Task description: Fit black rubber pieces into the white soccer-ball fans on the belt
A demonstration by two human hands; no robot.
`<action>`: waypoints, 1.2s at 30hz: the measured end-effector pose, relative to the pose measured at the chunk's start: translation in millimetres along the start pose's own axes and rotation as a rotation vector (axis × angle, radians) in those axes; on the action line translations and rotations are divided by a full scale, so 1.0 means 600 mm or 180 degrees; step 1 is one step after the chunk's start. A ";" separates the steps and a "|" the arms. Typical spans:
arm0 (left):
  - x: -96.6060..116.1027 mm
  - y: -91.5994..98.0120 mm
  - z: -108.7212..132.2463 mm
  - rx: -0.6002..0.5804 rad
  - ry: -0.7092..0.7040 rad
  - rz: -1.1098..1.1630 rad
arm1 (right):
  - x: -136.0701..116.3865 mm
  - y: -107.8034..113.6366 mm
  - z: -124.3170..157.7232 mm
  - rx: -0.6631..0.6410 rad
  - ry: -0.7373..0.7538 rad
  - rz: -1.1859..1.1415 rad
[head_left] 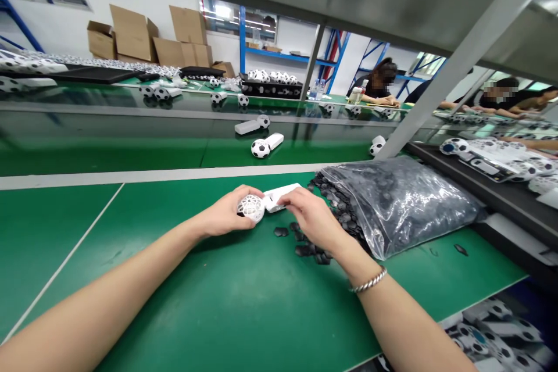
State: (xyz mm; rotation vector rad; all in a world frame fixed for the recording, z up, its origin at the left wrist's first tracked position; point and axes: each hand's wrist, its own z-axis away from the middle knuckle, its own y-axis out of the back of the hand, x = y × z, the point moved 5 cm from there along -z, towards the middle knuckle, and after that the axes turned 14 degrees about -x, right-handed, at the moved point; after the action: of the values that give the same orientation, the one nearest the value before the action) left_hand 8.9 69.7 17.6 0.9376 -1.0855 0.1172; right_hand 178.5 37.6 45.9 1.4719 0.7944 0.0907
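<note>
A white handheld unit (274, 202) with a round lattice head sits between the two hands, just above the green bench (244, 302), its handle angled off to the right. The thumb and fingers of the left hand (224, 212) are clamped around the lattice head. The right hand (311, 215) has its fingers drawn close together, tips against the near side of the handle — whether they pinch the handle or some small part, I cannot tell.

Loose black pieces (307, 249) lie beneath and beside the right hand, which hides part of the heap spilling from a clear plastic bag (418, 203) just beyond the wrist. Two football-patterned units (261, 148) rest farther off, past a pale strip (131, 180). A grey post (436, 90) slants behind the bag — near a dark tray (440, 168) of similar units.
</note>
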 end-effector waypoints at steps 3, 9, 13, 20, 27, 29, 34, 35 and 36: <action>0.007 -0.001 -0.001 0.0021 -0.0159 -0.0189 | -0.019 -0.009 -0.004 0.0287 0.0523 -0.0781; 0.006 -0.003 0.000 -0.0003 -0.0108 -0.0188 | -0.001 -0.055 -0.016 -0.0192 0.0248 -0.1137; 0.007 -0.001 0.000 -0.0006 -0.0083 -0.0178 | 0.002 -0.063 -0.014 -0.0283 0.0170 -0.0844; 0.002 -0.004 0.000 -0.0012 -0.0120 -0.0107 | 0.003 -0.057 0.003 -0.0753 -0.0373 0.0378; -0.001 -0.005 -0.002 0.0149 0.0009 -0.0204 | 0.007 -0.023 0.008 -0.0665 -0.0637 0.0711; -0.001 -0.005 -0.002 0.0172 0.0013 -0.0209 | 0.003 -0.013 0.007 -0.0393 -0.0462 0.0465; -0.001 -0.006 -0.002 0.0217 -0.0065 -0.0210 | -0.013 -0.043 0.003 -0.0618 0.0003 -0.0036; -0.001 -0.006 -0.002 0.0218 -0.0068 -0.0209 | -0.013 -0.053 0.002 -0.0670 -0.0058 -0.0055; -0.001 -0.006 -0.002 0.0221 -0.0067 -0.0206 | -0.011 -0.061 0.001 -0.0706 -0.0138 -0.0068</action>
State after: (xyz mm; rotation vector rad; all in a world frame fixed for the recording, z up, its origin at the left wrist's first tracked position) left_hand 11.4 68.4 15.0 1.0374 -1.0748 0.0925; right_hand 158.9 28.4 15.6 1.2516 0.7402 0.1262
